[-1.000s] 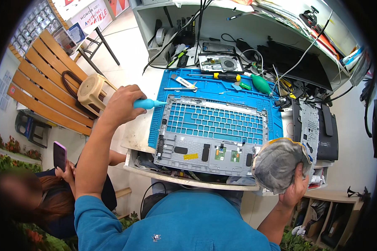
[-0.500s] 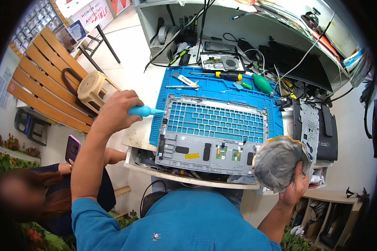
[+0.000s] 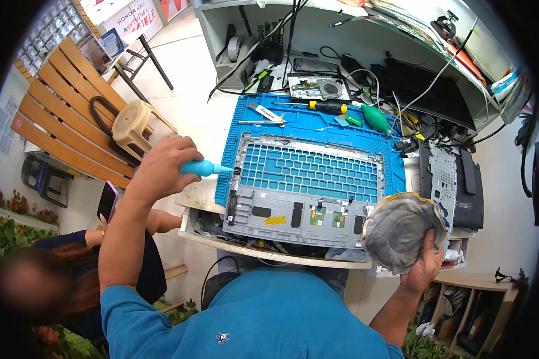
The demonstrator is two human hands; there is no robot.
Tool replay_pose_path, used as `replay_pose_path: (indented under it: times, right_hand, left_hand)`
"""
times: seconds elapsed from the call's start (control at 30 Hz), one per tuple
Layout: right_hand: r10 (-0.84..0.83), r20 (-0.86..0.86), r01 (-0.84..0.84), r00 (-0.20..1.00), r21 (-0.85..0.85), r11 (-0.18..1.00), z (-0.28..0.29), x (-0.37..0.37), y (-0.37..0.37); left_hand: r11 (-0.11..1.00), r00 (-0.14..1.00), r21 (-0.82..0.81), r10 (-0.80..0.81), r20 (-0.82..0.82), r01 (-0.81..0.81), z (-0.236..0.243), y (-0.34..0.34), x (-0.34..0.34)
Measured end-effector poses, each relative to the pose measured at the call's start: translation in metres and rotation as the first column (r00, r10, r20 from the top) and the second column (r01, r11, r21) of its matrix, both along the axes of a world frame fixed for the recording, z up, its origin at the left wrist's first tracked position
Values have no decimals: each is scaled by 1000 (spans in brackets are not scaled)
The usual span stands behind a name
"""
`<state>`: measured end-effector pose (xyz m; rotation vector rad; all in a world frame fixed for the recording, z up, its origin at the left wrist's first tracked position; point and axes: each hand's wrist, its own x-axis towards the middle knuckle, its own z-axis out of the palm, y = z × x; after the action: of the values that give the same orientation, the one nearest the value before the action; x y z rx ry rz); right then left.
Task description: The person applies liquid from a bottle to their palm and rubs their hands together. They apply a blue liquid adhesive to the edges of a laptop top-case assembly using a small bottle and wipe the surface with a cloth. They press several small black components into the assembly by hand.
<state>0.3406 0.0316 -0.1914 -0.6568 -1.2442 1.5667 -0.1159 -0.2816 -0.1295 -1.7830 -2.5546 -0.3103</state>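
My left hand point(image 3: 166, 167) is closed around a light blue squeeze bottle point(image 3: 200, 168) with a narrow nozzle. The nozzle tip points right, at the left edge of a grey laptop top case point(image 3: 245, 225); whether it touches cannot be made out. This case lies inner side up, with an open keyboard grid and a strip of yellow tape point(image 3: 275, 221). Beside its near right corner, my right hand point(image 3: 424, 266) grips a stained grey cloth point(image 3: 401, 230) with a yellowish edge, thumb on top and fingers hidden beneath.
Under the case lies a blue work mat point(image 3: 395, 170) bearing a yellow-black screwdriver point(image 3: 326, 107) and a green air blower point(image 3: 375, 119). Dark laptop parts point(image 3: 468, 179) stand at right. An open drawer point(image 3: 269, 256) juts out before me. A seated person holds a phone point(image 3: 107, 200) at left.
My left hand and the bottle have come slightly nearer to me, so the nozzle tip sits lower along the case's left edge. The right hand with the cloth has barely moved.
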Motion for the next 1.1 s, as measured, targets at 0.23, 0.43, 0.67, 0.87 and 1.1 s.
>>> replay_pose_path:
  times: [0.23, 0.43, 0.67, 0.87, 1.1]
  right_hand:
    - [7, -7, -8, 1000, -6, 1000, 4, -2, -3]
    - [21, -16, -21, 1000, -12, 1000, 5, 1, -3]
    - [36, -26, -36, 999, -6, 999, 7, 1, -3]
    - [22, -1, -22, 1000, 6, 1000, 7, 4, 0]
    - [58, 23, -59, 998, 38, 998, 6, 6, 3]
  left_hand:
    - [1000, 1000, -25, 5, 23, -5, -4, -9, 8]
    - [1000, 999, 3, -27, 40, 27, -7, -13, 12]
    - [998, 997, 56, -32, 71, 28, -11, -13, 10]
    - [935, 881, 308, 11, 473, -178, -29, 15, -30]
    - [720, 733, 508, 2, 680, -472, -85, 100, -119]
